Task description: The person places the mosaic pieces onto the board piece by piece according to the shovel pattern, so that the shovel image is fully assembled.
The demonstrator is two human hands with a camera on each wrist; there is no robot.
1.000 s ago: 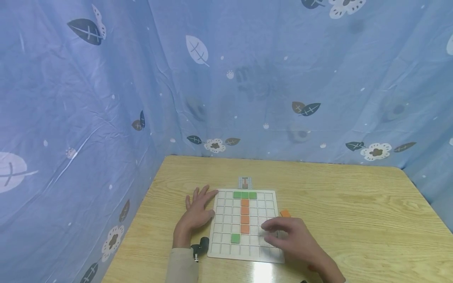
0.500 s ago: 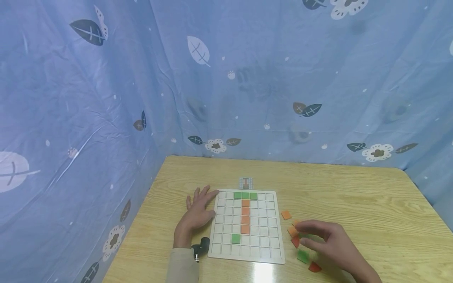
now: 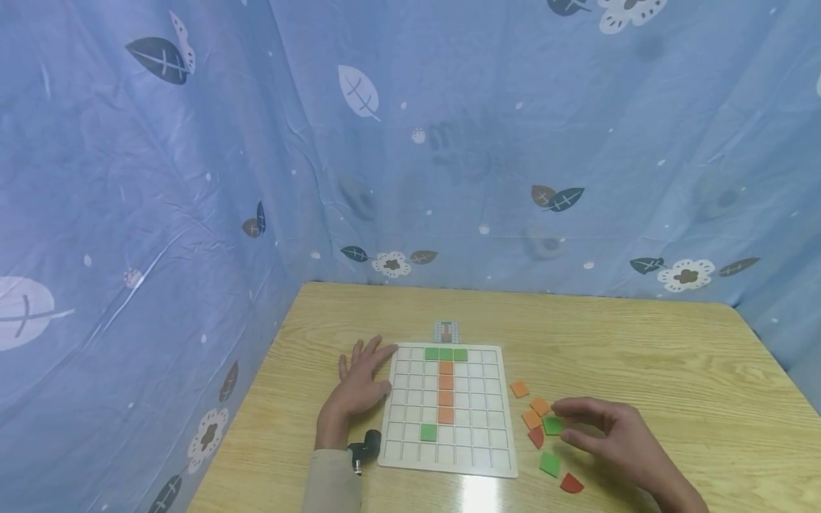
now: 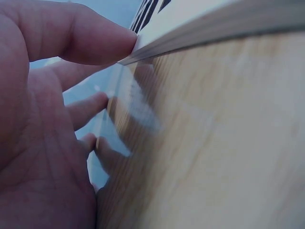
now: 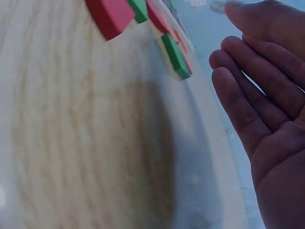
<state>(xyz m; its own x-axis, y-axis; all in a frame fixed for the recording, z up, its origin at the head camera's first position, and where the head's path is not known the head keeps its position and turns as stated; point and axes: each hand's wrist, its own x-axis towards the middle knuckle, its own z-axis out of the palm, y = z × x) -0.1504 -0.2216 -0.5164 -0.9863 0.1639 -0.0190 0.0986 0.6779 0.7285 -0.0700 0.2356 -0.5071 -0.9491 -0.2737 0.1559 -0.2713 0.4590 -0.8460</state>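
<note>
I see the bench (image 3: 641,370) with wood grain; its surface is smooth and glossy, because it gives back a white glare, and in the left wrist view it mirrors softly. The board (image 3: 481,402) looks smooth, but I cannot tell if it is plastic or painted wood. The loose tiles (image 3: 549,464) appear matt to me. The curtain (image 3: 449,153) looks like creased cloth with slight sheen; the sleeve (image 3: 331,483) is matt cloth.

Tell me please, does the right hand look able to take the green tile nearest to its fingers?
Probably yes: the right hand holds nothing visible and is right beside the green tile, which nothing seems to cover.
</note>
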